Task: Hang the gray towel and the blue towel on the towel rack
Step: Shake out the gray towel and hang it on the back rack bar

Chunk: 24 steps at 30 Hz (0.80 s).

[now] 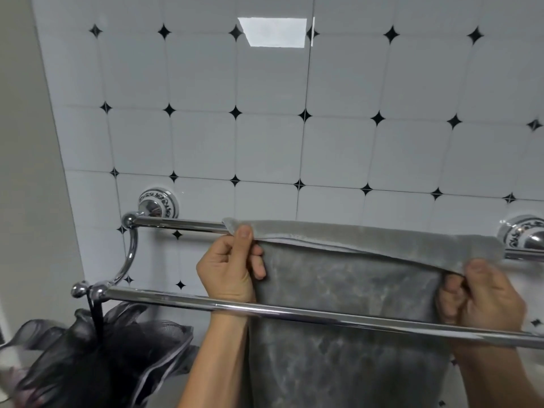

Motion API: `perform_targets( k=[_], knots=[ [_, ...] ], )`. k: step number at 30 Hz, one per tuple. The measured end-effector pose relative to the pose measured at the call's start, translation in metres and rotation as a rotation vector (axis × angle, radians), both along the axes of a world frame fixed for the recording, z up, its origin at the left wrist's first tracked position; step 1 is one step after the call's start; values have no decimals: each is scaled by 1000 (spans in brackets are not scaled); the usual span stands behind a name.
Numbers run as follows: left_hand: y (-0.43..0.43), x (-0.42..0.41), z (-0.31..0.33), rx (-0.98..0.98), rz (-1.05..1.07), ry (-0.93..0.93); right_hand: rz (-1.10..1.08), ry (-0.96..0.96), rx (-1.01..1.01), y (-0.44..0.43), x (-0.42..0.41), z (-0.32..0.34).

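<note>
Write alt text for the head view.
Both hands, left hand and right hand, pinch the top edge of a gray towel draped over the rear bar of a chrome rack; the front bar is bare.

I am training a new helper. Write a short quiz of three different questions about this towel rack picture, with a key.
1. True or false: the gray terry towel lies over the front chrome bar.
2. Which hand pinches the towel's top corner next to the bare part of the rear chrome bar? A) left hand B) right hand
3. What hangs from the left end of the front bar?

Key
1. False: it is draped over the rear bar and hangs down behind the front one.
2. A.
3. A black mesh pouf on a dark cord.
</note>
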<state>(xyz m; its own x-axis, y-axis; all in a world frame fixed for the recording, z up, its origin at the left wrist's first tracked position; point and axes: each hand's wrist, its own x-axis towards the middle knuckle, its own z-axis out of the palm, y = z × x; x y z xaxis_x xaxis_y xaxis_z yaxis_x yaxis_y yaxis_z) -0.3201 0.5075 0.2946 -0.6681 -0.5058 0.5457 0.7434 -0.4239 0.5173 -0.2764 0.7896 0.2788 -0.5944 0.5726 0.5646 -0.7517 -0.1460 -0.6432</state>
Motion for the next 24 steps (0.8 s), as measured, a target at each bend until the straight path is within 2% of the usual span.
perform_targets(
  k=[7,11,14,17,24],
  knots=[
    [-1,0,-2,10,-39,37,75,-45,-99,2,-4,-22],
    [1,2,-7,-17,-31,-20,139,-89,-55,11,3,-36],
    [1,10,-39,-7,-99,-145,108,-242,8,18,11,-52],
    [-1,21,-82,-167,-15,-172,68,-255,-79,17,18,-71],
    [-16,35,-171,-316,-66,-366,59,-464,93,16,49,-142]
  ],
)
